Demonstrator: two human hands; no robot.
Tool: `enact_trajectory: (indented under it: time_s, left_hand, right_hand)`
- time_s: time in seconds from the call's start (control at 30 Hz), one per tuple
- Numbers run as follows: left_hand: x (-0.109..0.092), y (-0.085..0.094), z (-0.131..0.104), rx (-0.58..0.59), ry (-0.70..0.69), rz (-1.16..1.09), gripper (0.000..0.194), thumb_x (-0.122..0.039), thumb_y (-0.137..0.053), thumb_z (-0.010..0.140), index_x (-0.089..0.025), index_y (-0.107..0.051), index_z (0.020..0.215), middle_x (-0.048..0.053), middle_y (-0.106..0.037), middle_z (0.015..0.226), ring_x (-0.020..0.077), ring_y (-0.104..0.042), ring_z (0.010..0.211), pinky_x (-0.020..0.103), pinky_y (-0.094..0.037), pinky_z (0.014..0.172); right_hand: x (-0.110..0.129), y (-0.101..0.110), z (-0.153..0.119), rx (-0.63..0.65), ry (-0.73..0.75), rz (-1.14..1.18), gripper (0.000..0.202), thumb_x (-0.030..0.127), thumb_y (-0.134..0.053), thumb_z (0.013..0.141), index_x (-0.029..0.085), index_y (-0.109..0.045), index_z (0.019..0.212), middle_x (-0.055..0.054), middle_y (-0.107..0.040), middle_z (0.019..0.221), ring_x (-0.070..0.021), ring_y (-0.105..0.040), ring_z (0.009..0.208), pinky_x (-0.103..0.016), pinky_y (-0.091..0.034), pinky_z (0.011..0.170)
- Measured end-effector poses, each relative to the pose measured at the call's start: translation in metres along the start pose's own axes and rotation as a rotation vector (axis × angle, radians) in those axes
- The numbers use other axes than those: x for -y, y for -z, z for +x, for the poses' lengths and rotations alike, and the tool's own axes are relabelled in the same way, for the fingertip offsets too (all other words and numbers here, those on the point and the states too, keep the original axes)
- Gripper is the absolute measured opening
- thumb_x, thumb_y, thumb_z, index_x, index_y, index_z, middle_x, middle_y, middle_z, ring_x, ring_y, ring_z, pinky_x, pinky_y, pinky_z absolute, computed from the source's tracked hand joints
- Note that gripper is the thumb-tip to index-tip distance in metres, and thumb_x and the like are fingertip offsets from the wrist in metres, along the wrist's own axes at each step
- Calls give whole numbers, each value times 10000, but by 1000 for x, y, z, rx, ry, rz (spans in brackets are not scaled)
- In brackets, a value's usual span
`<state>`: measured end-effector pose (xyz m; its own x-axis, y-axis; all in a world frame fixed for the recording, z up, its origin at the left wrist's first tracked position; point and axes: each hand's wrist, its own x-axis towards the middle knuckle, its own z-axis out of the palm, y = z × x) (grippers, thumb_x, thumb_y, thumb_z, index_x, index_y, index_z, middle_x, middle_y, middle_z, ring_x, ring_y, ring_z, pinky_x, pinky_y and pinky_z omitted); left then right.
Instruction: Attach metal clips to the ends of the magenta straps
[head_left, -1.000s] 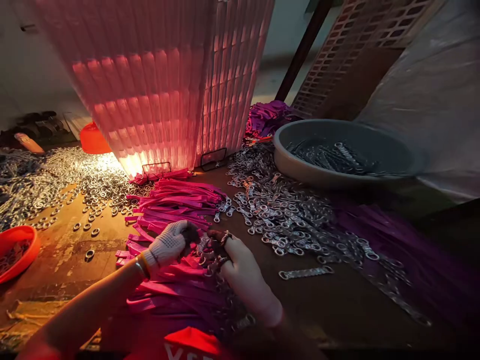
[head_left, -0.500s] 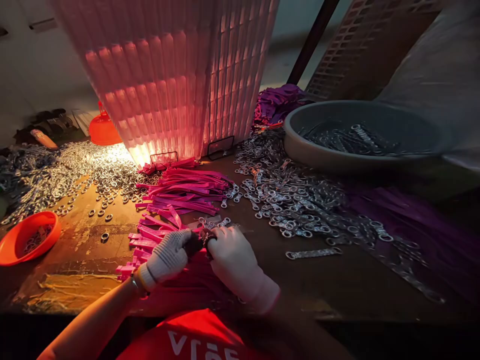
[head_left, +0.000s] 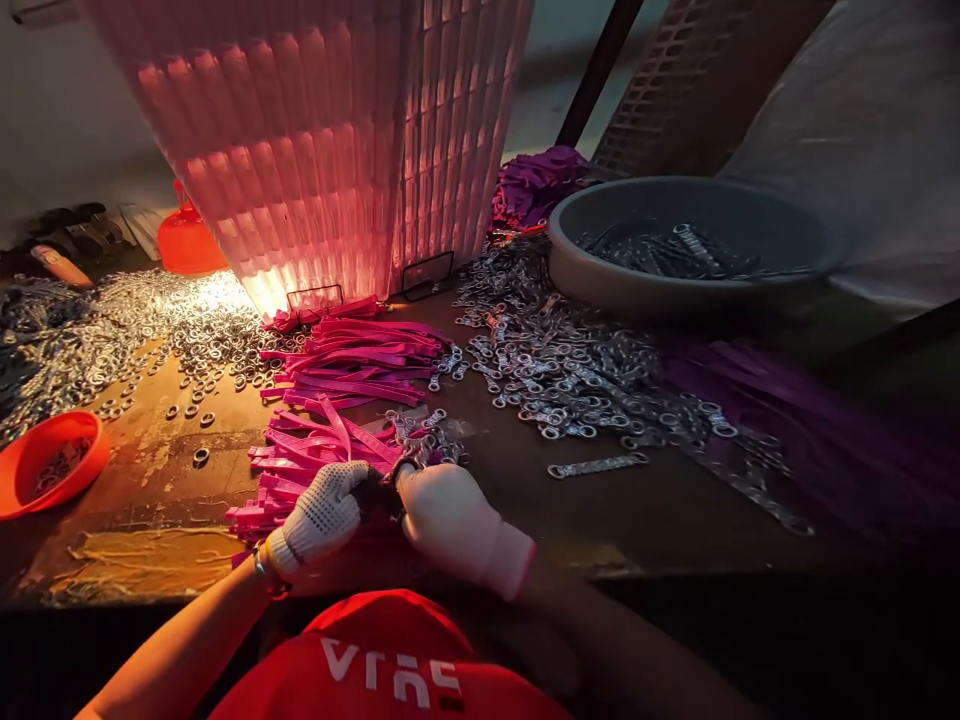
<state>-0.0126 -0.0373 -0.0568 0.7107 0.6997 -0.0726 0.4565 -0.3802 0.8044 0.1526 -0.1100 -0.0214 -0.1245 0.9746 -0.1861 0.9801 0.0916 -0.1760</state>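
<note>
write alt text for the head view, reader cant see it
Two gloved hands, left hand and right hand, meet over a small dark piece at the near edge of a worn table, beside a heap of pink straps. Metal rings and metal links lie scattered around; a grey basin and an orange bowl hold more.

Two gloved hands [head_left: 330, 512] [head_left: 450, 515], one grey basin [head_left: 600, 290], two orange bowls [head_left: 22, 490] [head_left: 184, 245]

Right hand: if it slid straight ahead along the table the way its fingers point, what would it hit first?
Probably the small cluster of metal links just beyond the right hand, beside the pink straps. Depth is hard to judge.
</note>
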Motion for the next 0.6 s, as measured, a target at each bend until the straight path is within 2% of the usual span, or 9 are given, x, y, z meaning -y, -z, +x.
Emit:
enact_trajectory:
  time_s: [0.07, 0.13, 0.2, 0.23, 0.37, 0.43, 0.5, 0.53, 0.6]
  left_hand:
    - [-2, -3, -1, 62, -28, 74, 214, -174, -474, 869, -141, -652, 756, 45, -673, 731, 155, -543, 657, 245, -392, 606]
    - [-10, 2, -2, 163, -80, 131, 215, -135, -462, 842, -150, -675, 809, 47, -693, 779, 163, -566, 689, 251, -412, 639]
    - [-18, 18, -3, 234, -115, 179, 244, -131, -468, 831, -172, -699, 897, 52, -719, 871, 177, -604, 757, 262, -444, 709]
    - [-21, 30, -3, 232, -112, 210, 244, -154, -478, 839, -184, -705, 922, 55, -724, 898, 184, -617, 779, 269, -455, 734]
    - [-16, 84, -10, -19, 16, 366, 222, -340, -550, 856, -210, -728, 879, 69, -735, 876, 225, -640, 793, 320, -490, 765]
    - [-10, 97, -16, -140, 46, 350, 261, -382, -585, 838, -230, -738, 985, 72, -739, 987, 236, -648, 857, 337, -505, 791]
    - [-6, 94, -19, -234, 87, 209, 328, -384, -598, 837, -223, -710, 1100, 81, -720, 1056, 201, -646, 805, 303, -519, 716]
    - [-6, 86, -18, -258, 134, 90, 352, -395, -598, 846, -207, -691, 1130, 82, -716, 1008, 168, -627, 714, 268, -507, 627]
    - [-9, 63, -13, -228, 276, -208, 394, -457, -599, 864, -173, -657, 1131, 39, -667, 767, 102, -504, 488, 201, -394, 431]
  right_hand:
    - [0, -3, -6, 24, 65, -47, 160, 166, -525, 828, 115, -611, 952, -164, -718, 809, -293, -709, 750, -321, -399, 564]
    - [-2, -4, -12, 44, 116, -70, 151, 183, -539, 827, 113, -612, 939, -163, -715, 787, -297, -709, 744, -320, -397, 560]
    - [-5, -3, -18, 52, 141, -75, 161, 211, -561, 828, 112, -613, 943, -162, -715, 782, -288, -706, 735, -313, -392, 565]
    - [-7, -2, -20, 42, 130, -76, 171, 225, -567, 832, 112, -615, 950, -164, -716, 789, -282, -704, 738, -309, -389, 572]
    - [-21, 1, -27, -22, 5, -70, 155, 183, -557, 830, 124, -639, 947, -153, -716, 813, -253, -685, 778, -303, -386, 627]
    - [-38, 1, -25, -60, 0, -58, 131, 180, -577, 819, 138, -658, 912, -149, -711, 873, -248, -666, 835, -308, -396, 677]
    - [-65, 1, -13, -141, -39, -39, 143, 212, -588, 835, 149, -673, 930, -145, -703, 978, -241, -642, 918, -303, -403, 740]
    - [-82, 1, -3, -189, -93, -29, 168, 225, -576, 855, 152, -678, 966, -142, -696, 1030, -235, -631, 956, -297, -402, 768]
    - [-120, 1, 26, -243, -311, -30, 229, 233, -521, 905, 156, -680, 1051, -128, -701, 1044, -222, -625, 988, -286, -398, 795]
